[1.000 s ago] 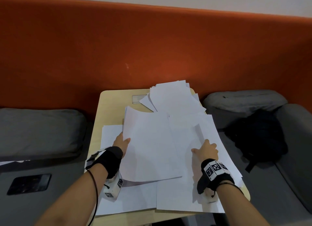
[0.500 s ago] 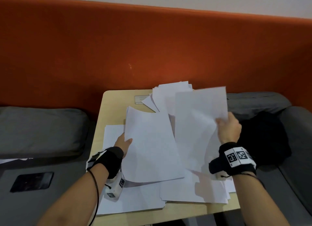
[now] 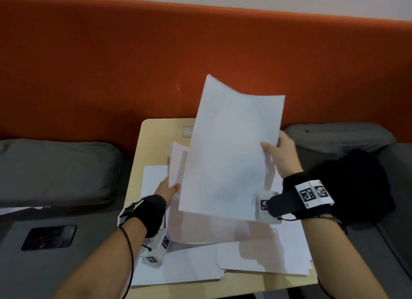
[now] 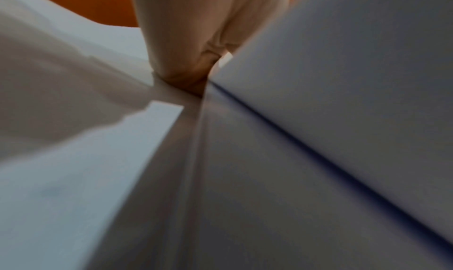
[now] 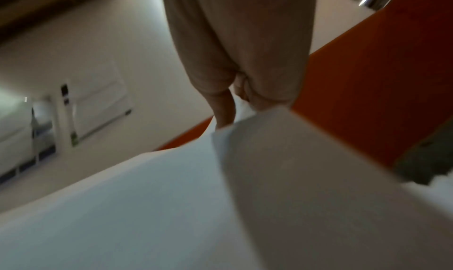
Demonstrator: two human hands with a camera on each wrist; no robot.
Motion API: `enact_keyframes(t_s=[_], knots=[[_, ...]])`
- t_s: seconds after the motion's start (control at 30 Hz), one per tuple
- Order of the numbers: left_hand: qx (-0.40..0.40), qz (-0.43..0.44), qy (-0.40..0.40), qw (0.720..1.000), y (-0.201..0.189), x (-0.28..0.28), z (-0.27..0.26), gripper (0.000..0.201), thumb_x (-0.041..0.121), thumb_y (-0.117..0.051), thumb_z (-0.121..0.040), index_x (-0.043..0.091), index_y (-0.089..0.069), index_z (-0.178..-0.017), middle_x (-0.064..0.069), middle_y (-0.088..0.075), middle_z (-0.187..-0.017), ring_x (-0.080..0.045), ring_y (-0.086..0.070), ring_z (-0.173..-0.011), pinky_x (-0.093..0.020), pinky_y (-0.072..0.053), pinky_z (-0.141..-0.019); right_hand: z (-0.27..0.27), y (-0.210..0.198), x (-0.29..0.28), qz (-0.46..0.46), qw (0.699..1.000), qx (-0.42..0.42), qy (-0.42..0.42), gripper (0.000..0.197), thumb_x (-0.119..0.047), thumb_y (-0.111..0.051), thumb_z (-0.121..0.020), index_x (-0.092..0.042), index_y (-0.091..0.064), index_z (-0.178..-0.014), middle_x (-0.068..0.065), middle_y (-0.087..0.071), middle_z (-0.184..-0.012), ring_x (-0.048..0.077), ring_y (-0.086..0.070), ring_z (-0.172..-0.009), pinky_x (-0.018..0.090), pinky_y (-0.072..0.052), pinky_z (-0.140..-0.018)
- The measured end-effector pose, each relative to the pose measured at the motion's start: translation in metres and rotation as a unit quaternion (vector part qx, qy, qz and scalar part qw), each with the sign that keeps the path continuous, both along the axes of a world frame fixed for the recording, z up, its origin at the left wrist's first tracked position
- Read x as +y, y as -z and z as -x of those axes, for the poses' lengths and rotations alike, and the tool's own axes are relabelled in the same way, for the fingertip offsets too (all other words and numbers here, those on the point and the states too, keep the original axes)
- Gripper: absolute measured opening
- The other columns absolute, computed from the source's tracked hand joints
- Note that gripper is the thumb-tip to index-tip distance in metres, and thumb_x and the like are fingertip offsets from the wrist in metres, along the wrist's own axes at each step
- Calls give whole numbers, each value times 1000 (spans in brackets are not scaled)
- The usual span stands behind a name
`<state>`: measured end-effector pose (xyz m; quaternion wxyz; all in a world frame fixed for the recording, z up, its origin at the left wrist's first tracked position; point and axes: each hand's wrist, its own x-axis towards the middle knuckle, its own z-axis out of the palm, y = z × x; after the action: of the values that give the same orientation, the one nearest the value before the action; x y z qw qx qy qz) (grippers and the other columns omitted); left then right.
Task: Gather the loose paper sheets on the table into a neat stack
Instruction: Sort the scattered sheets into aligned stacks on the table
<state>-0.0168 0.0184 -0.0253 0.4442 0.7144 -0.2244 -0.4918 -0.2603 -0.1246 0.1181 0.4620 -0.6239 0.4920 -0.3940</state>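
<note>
White sheet (image 3: 231, 156) pinched in right hand (image 3: 282, 152) above table (image 3: 156, 133), left hand (image 3: 167, 190) gripping small held stack (image 3: 177, 162); approx. early stage, w/ most loose sheets (image 3: 267, 254) left scattered.

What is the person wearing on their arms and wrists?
Both arms are bare, with no sleeves. Each wrist has a wide black strap: the left wrist strap and the right wrist strap. The right one has a white band with black square code patterns. A small white camera box with the same patterns hangs under each wrist. Thin black cords loop round both forearms.
</note>
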Motion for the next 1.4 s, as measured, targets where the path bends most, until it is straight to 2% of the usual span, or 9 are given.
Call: enact_keyframes(t_s=[0.13, 0.27, 0.4, 0.47, 0.6, 0.83, 1.03, 1.23, 1.4], knots=[[29, -9, -7, 1000, -5, -1, 0, 37, 35, -60, -84, 16, -54, -116, -16, -64, -112, -36, -61, -103, -51, -47, -96, -24, 53, 11, -79, 987, 129, -62, 35, 2, -55, -86, -6, -50, -120, 14, -60, -119, 31, -58, -104, 44, -49, -90], [-12, -33, -13, 999, -6, -4, -1, 42, 31, -45, -97, 6, -48, -130, -18, -59, -123, -35, -57, -111, -46, -45, -100, -46, 99, 24, -134, 937, 302, -116, 36, -1, -42, -92, -1, -41, -128, 20, -53, -124, 36, -51, -112, 33, -41, -81], [19, -48, -55, 997, -11, -7, -2, 62, 50, -23, -98, 4, -44, -135, -13, -50, -135, -31, -47, -125, -40, -34, -110, -65, 107, 27, -121, 938, 310, -96, 33, 4, -36, -92, 2, -40, -125, 25, -54, -118, 37, -54, -105, 33, -41, -74], [17, -36, -40, 998, -8, -7, -3, 55, 46, -36, -97, 5, -47, -132, -12, -55, -127, -29, -52, -117, -34, -39, -103, -73, 108, 22, -103, 935, 322, -107, 36, 7, -35, -90, 2, -39, -126, 24, -53, -120, 36, -52, -108, 34, -42, -79], [-50, -11, -3, 999, 0, -4, -1, 39, 8, -50, -94, 2, -45, -132, -16, -54, -131, -29, -52, -118, -26, -39, -91, -74, 114, 13, -74, 904, 415, -73, 49, -11, -48, -93, -7, -31, -139, 17, -37, -137, 35, -36, -125, 43, -36, -99], [-74, -11, -6, 997, 8, -7, -2, 39, 10, -49, -95, 3, -46, -133, -15, -54, -131, -30, -52, -118, -29, -40, -93, -4, 133, -2, -157, 846, 503, 77, 78, -57, -46, -89, -11, -17, -146, 18, -18, -151, 37, -17, -138, 50, -24, -109], [-75, -13, -18, 997, 11, -11, -2, 39, 9, -49, -95, 1, -45, -132, -17, -52, -133, -32, -50, -120, -32, -39, -96, 14, 143, 15, -154, 808, 569, -23, 85, -65, -36, -89, -18, 0, -150, 19, 9, -156, 40, 3, -143, 52, -9, -115], [-66, -12, -24, 997, 9, -9, 0, 40, 10, -48, -95, 1, -43, -134, -17, -50, -135, -32, -49, -122, -34, -38, -99, 17, 127, 16, -172, 806, 563, 70, 99, -73, -57, -72, -14, -20, -143, 20, -26, -144, 36, -23, -134, 47, -27, -106], [-75, -17, -16, 997, 8, -8, 1, 40, 13, -48, -96, 2, -44, -133, -17, -51, -134, -32, -49, -121, -37, -39, -101, 20, 124, 11, -204, 821, 521, 116, 100, -58, -74, -67, -12, -22, -139, 23, -29, -137, 37, -29, -128, 48, -33, -101]])
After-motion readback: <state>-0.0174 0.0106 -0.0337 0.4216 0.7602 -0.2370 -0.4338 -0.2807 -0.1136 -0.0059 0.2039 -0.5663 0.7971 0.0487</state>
